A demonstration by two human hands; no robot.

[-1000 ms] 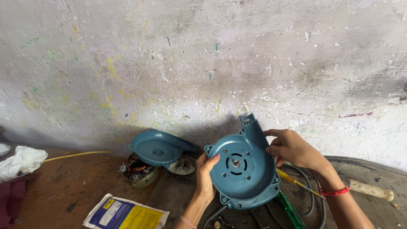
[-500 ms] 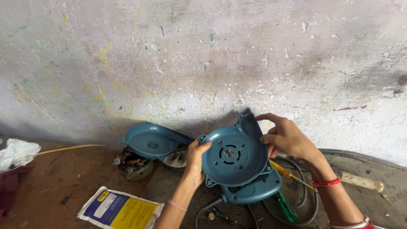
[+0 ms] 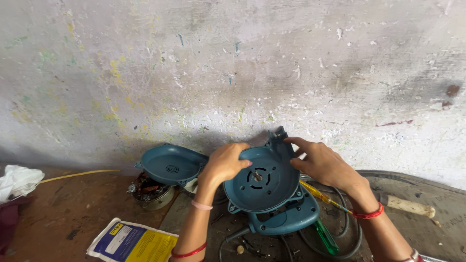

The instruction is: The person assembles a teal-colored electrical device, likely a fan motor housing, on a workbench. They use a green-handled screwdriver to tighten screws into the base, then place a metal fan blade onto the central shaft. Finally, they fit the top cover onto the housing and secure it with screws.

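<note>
Both hands grip the teal blower housing (image 3: 264, 187) upright near the desk's back edge, left hand (image 3: 224, 164) curled over its rim, right hand (image 3: 323, 162) pinching the nozzle side; prob. stiff plastic, motor-heavy, so hold by rim & handle.

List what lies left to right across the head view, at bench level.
White cloth → yellow-and-blue packet → loose teal cover → left hand → teal blower housing → right hand → wooden handle.
</note>
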